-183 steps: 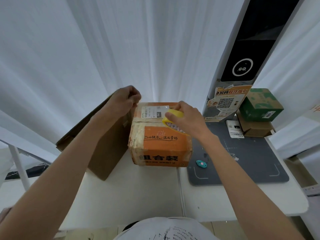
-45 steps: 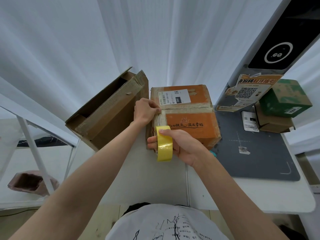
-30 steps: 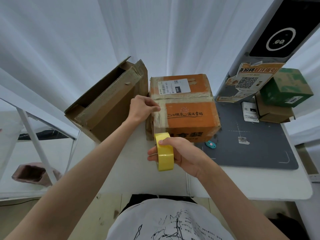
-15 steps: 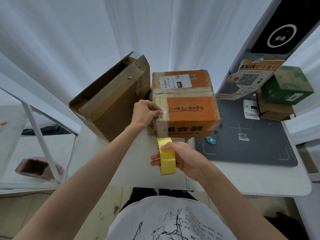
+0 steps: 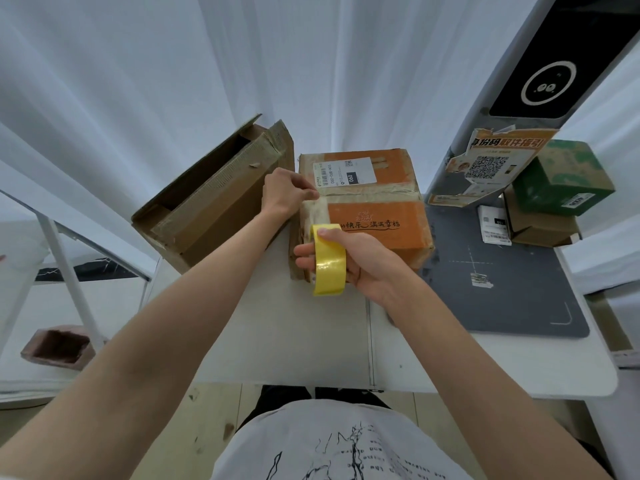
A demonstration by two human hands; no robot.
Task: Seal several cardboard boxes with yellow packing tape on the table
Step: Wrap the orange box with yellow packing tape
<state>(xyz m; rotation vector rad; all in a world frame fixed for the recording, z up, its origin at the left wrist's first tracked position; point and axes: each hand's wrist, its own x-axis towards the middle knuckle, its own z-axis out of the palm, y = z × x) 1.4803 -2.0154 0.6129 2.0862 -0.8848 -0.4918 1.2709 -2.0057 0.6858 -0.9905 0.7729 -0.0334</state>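
Observation:
An orange cardboard box (image 5: 377, 223) with a white shipping label stands on the white table (image 5: 294, 337), old tape across its top seam. My right hand (image 5: 363, 265) grips a roll of yellow packing tape (image 5: 328, 261) in front of the box's near left corner, fingers through the core. My left hand (image 5: 285, 194) rests with curled fingers on the box's upper left edge, thumb and fingertips together on the taped seam. Whether a strip runs from the roll to the box is hard to tell.
A larger brown cardboard box (image 5: 214, 199) with open flaps stands tilted just left of the orange one. A dark grey mat (image 5: 512, 296) covers the table's right part; a green box (image 5: 561, 178) stacked on a brown box (image 5: 540, 226) sits at its far end beside a grey kiosk (image 5: 519, 81).
My right hand has brought the tape roll back up against the box's near left corner. My left hand stays on the box's upper left edge. The view shifted slightly.

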